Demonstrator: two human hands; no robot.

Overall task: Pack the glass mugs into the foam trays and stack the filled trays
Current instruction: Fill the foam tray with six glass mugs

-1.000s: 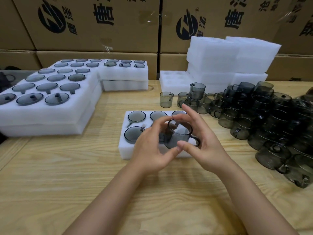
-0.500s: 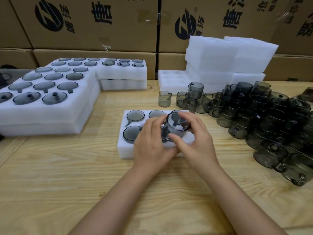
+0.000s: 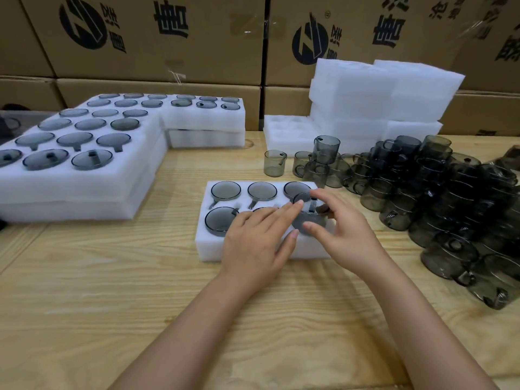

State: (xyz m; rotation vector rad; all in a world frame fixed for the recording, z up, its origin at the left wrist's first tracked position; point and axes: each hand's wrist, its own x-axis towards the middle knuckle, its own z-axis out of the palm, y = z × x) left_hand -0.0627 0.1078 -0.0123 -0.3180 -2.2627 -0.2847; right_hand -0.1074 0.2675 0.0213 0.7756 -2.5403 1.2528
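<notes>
Right hand: the right hand (image 3: pixel 346 235) has the mug (image 3: pixel 308 218), thumb on the near wall, fingers arched over the far rim, a proper grasp.
Left hand: the left hand (image 3: pixel 259 240) lies flat with straight fingers, its tips against the mug's left side, grasping nothing, just steadying.
Mug: it's at the near-right pocket of the foam tray (image 3: pixel 213 249), standing proud of the foam and leaning, not flush like its neighbours.
Key relation: the mug sits between the two hands, directly under the right fingers, so the right hand is the nearer one. Its axis runs roughly upright but tipped, so I'd say the push has to go straight down once it's squared to the pocket.
Handle: a dark strip shows near the right index finger; whether it lines up with the slot, I can't tell.
Tray count: three far pockets filled, near-left filled, the near-middle one mostly hidden under the left hand.
Surface: a pale wooden table (image 3: pixel 112 305), the tray lying flat on it.
Right side: loose mugs (image 3: pixel 450 198) heaped close by, near enough to knock.
Left side: filled trays (image 3: pixel 84 187) stacked in layers.
Far side: blank foam trays (image 3: pixel 380 94) piled up against cardboard boxes (image 3: pixel 168 38).
</notes>
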